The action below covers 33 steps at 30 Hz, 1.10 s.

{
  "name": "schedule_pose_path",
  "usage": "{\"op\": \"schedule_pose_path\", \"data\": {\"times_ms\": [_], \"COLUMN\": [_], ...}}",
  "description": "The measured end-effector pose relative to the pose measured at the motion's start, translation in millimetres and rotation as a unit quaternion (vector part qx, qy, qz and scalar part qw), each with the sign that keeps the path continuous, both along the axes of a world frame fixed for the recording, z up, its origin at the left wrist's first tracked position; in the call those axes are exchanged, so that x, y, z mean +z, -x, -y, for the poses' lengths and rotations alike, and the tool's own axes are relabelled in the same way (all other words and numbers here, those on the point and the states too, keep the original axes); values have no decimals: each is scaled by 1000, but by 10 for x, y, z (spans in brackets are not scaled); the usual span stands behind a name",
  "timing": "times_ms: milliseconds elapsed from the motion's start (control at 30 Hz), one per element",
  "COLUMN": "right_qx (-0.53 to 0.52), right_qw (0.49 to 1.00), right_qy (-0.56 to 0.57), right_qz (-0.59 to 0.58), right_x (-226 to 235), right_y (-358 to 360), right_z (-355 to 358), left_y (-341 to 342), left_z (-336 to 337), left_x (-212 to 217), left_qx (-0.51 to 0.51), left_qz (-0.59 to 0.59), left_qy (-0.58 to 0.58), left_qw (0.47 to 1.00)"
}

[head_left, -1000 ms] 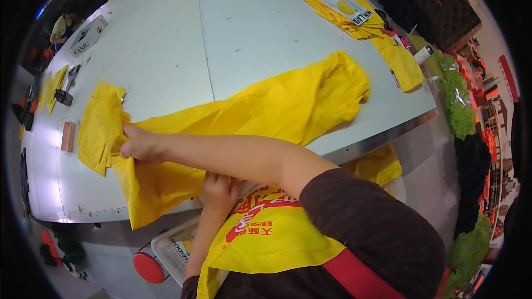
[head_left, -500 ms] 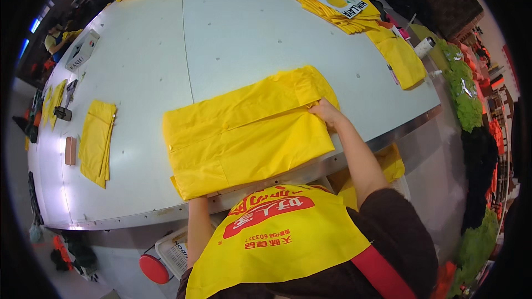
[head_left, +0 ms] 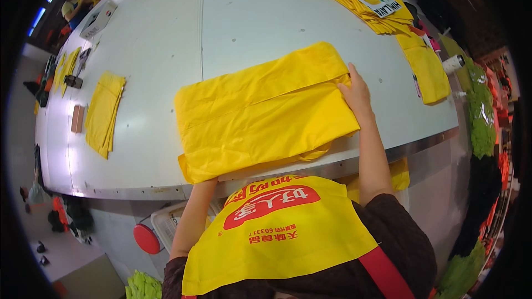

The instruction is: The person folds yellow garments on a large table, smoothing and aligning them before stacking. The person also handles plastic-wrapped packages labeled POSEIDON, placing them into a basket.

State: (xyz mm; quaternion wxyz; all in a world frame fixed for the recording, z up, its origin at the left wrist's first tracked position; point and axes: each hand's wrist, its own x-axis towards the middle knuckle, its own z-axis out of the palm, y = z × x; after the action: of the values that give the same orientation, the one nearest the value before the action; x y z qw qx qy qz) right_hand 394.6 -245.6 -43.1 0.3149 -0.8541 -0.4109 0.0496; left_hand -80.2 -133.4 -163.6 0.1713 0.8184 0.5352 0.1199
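Observation:
A broad folded bundle of yellow cloth (head_left: pixel 260 113) lies in front of me by the near edge of the table, with a long flap across its upper part. At its right end, my right hand (head_left: pixel 357 93) grips the edge, thumb over the cloth and fingers along the outer side. Below its near left corner, my left hand reaches under the bundle; only the wrist and forearm show, so its fingers are hidden. Beneath the near right side, a lower layer of cloth sags out in a loose curve.
Folded yellow cloths (head_left: pixel 105 113) and a small brown block (head_left: pixel 77 118) lie on the white table (head_left: pixel 149 55) at left. A yellow stack (head_left: pixel 366 3) and a thread cone (head_left: pixel 453 64) are at right. A red stool (head_left: pixel 146 238) stands below. A person (head_left: pixel 72 11) is far left.
My right hand has slid up from the flap to the bundle's right edge. The bundle has shifted slightly away from me, and a lower layer now shows beneath. My view has also shifted.

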Motion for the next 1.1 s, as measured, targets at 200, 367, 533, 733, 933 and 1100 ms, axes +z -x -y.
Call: {"op": "schedule_pose_path", "data": {"times_ms": [200,367,533,733,933,1100], "right_qx": [-95,-39,-95,35,440,373], "right_qw": [965,988,971,980,873,888], "right_qy": [74,81,218,157,61,132], "right_qz": [-232,-129,-32,119,202,234], "right_x": [-366,157,-26,140,422,94], "right_y": [-201,-47,-19,85,1006,1192], "right_z": [69,79,84,131,529,479], "left_y": [-186,-21,29,201,-183,-625], "left_z": [36,-48,-144,-61,706,788], "left_x": [-97,-258,-383,-348,467,601], "left_qx": [24,42,38,28,-121,-279], "left_qz": [9,23,44,72,-102,-12], "left_qy": [-12,-8,-1,35,68,44], "left_qw": [1000,999,998,996,985,959]}}
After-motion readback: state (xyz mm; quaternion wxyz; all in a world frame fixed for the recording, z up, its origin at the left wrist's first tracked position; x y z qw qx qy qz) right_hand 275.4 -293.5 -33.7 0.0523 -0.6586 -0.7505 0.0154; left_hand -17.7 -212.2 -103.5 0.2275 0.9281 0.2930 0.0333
